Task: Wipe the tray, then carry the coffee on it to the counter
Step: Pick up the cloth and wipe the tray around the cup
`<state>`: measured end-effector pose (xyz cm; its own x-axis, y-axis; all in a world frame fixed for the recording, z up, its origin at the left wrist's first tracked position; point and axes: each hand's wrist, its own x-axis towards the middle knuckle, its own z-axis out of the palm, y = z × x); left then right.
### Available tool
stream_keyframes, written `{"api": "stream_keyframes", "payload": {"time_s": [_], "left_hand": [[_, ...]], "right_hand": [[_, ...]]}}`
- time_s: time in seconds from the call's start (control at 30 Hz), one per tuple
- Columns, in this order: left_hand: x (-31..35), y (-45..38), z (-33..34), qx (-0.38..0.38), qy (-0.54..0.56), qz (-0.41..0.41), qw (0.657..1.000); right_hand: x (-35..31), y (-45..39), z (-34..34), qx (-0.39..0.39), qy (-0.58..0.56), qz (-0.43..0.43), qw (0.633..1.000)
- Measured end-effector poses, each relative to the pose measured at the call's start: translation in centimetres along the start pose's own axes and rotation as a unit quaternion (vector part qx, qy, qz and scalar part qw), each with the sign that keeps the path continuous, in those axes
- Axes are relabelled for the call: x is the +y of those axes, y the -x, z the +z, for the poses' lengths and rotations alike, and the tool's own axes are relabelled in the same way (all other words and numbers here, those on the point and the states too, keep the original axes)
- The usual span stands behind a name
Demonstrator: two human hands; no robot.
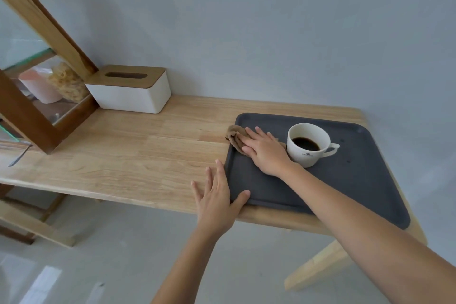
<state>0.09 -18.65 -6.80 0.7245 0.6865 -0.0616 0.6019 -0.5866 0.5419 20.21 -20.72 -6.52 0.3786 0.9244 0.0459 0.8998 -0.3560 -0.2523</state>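
Note:
A dark grey tray [357, 180] lies on the right end of a wooden table. On it stands a white cup [308, 144] of black coffee, handle to the right. My right hand [265, 150] presses flat on a brown cloth [235, 137] at the tray's far left corner, just left of the cup; the cloth hangs a little over the tray's rim. My left hand [218, 197] rests with fingers spread against the tray's near left corner, its thumb on the rim and its fingers on the table.
The wooden table [138, 150] runs along a grey wall. A white tissue box [129, 90] with a wooden lid stands at the back left. Beside it is a wood-framed glass cabinet [37, 96] with jars inside. A metal utensil [19, 155] lies at the far left.

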Motion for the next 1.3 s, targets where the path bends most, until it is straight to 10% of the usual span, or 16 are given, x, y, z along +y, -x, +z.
{"api": "stream_keyframes", "payload": {"time_s": [0.47, 0.97, 1.3], "left_hand": [[-0.5, 0.1, -0.2, -0.049, -0.080, 0.034, 0.995], [-0.4, 0.2, 0.2, -0.020, -0.105, 0.022, 0.994], [-0.3, 0.2, 0.0, -0.028, -0.095, 0.020, 0.995]], "right_hand": [[0.8, -4.9, 0.1, 0.017, 0.020, 0.091, 0.995], [-0.1, 11.5, -0.9, -0.017, -0.065, -0.009, 0.998], [8.8, 20.2, -4.1, 0.014, -0.100, 0.084, 0.991]]}}
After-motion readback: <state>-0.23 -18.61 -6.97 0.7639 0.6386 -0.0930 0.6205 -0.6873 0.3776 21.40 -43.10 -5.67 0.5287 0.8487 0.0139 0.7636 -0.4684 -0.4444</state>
